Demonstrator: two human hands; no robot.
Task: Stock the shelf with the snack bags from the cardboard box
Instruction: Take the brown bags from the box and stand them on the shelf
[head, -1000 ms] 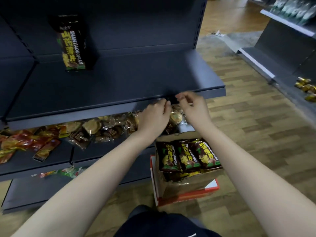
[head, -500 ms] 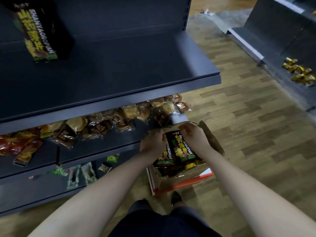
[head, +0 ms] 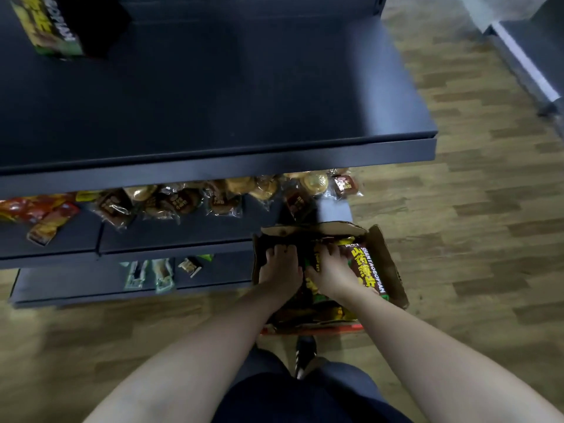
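An open cardboard box (head: 392, 267) stands on the floor in front of the shelving, filled with dark snack bags printed in yellow. Both of my hands reach down into it. My left hand (head: 280, 268) curls its fingers over the bags on the left side. My right hand (head: 331, 267) grips the bags in the middle, with a green and yellow bag edge (head: 311, 264) squeezed between the two hands. One snack bag (head: 367, 270) lies exposed to the right of my right hand. The dark top shelf (head: 244, 87) carries one matching snack bag (head: 52, 29) at its far left.
The middle shelf holds clear-wrapped pastries (head: 213, 196) and red packets (head: 33, 212). Small packets (head: 161, 274) lie on the bottom shelf. A red base (head: 311, 330) sits under the box, my shoe (head: 305, 354) just behind it. Another shelving unit (head: 525, 65) stands at the right across the wooden floor.
My hands dropped from the front edge of the upper shelf into the box and now dig among the bags. The view tilted down and closer.
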